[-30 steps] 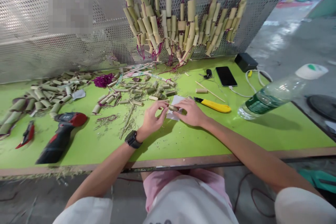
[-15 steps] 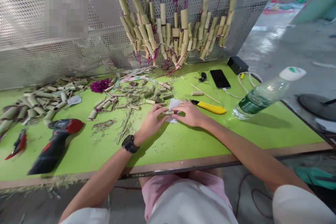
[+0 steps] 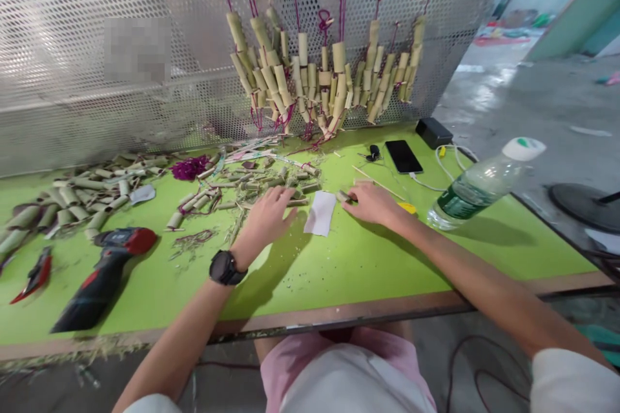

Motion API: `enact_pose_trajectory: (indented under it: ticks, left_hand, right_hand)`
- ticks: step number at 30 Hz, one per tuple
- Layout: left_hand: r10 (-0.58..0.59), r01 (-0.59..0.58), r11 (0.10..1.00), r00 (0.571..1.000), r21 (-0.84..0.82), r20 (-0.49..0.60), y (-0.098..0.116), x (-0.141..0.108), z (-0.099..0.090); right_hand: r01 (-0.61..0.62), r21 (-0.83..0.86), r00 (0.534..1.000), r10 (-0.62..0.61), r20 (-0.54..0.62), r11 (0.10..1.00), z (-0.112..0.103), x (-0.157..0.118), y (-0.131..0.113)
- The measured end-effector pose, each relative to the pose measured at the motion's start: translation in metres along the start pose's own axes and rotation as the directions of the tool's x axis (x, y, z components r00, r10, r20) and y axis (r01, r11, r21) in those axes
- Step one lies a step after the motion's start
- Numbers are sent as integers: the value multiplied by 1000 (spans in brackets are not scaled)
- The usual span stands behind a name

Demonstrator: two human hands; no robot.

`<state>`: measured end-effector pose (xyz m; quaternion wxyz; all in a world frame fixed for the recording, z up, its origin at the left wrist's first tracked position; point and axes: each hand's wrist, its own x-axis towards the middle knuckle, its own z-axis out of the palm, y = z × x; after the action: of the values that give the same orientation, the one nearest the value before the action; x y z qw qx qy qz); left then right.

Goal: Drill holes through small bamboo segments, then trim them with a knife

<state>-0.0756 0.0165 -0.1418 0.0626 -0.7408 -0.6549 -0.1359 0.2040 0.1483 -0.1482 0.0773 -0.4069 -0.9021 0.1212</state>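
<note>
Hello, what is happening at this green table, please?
A person sits at a green table strewn with short bamboo pieces. The left hand lies open on the loose pieces in the middle. The right hand holds one small bamboo piece beside a white paper. Strung bamboo bundles hang on the mesh wall behind. A drill, a phone and a bottle lie around.
</note>
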Motion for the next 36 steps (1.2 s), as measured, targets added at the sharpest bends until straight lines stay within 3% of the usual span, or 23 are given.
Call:
enact_pose_trajectory:
  ticks: [4, 7, 10, 16, 23, 29, 36]
  left_hand:
    - [41, -76, 963, 989, -259, -139, 19, 0, 25]
    - [-51, -66, 846, 978, -528, -203, 31, -7, 38]
    - [-47, -110, 715, 978, -690, -205, 40, -13, 42]
    - [72, -316, 718, 920, -620, -385, 43, -18, 42]
    - [-5, -255, 771, 914, -583, -406, 43, -19, 39]
    - [101, -378, 780, 862, -498, -496, 48, -19, 37]
    - [95, -352, 753, 894, -556, -437, 48, -18, 38]
  right_hand:
    - [30, 158, 991, -9, -132, 987, 8, -3, -11]
    - [203, 339, 956, -112, -270, 918, 13, -11, -23]
    - [352, 418, 913, -210, -349, 838, 24, -21, -36]
    - [424, 408, 895, -306, -324, 809, 43, -29, -40]
    - [459, 358, 877, -350, -328, 813, 35, -29, -35]
    - [453, 365, 882, -348, -318, 813, 38, -30, -38]
    - [460, 275, 869, -363, -337, 844, 32, -25, -29]
